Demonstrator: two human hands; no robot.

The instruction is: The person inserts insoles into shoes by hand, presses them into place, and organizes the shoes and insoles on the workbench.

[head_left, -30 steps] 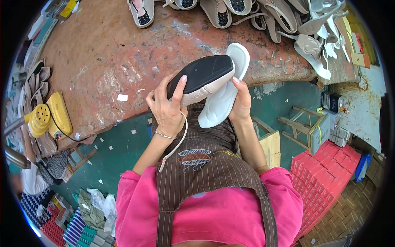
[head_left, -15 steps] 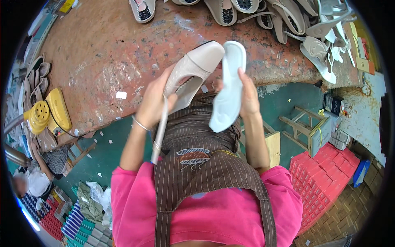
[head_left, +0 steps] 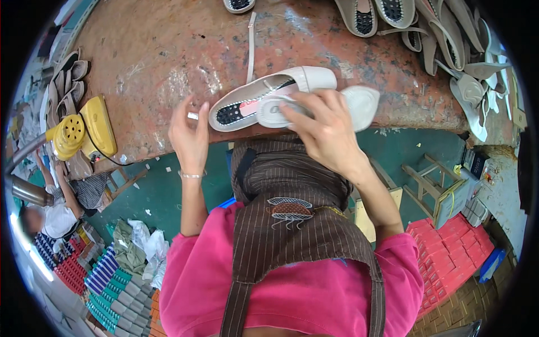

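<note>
A beige shoe (head_left: 317,77) lies on the worn reddish table, opening upward, toe to the right. Its strap (head_left: 251,48) stretches away across the table top. Black lining with a pinkish patch shows inside. My right hand (head_left: 323,126) grips a whitish insole (head_left: 364,105), slanting along the near side of the shoe; one end overlaps the opening and the other sticks out beyond my fingers. My left hand (head_left: 190,137) is off the shoe's heel, thumb and fingers apart, holding nothing. A small white scrap (head_left: 192,115) shows between its thumb and fingers.
More beige shoes (head_left: 359,17) and white insoles (head_left: 471,101) pile up at the far right. A yellow lamp-like device (head_left: 70,137) and shoes stand left. Wooden stools (head_left: 429,185) and pink boxes (head_left: 449,247) are on the right floor. Another person (head_left: 59,216) is at far left.
The shoe has gone from my left hand onto the table, and that hand has let go. My right hand has turned the insole sideways and brought it against the shoe. The view has shifted.
</note>
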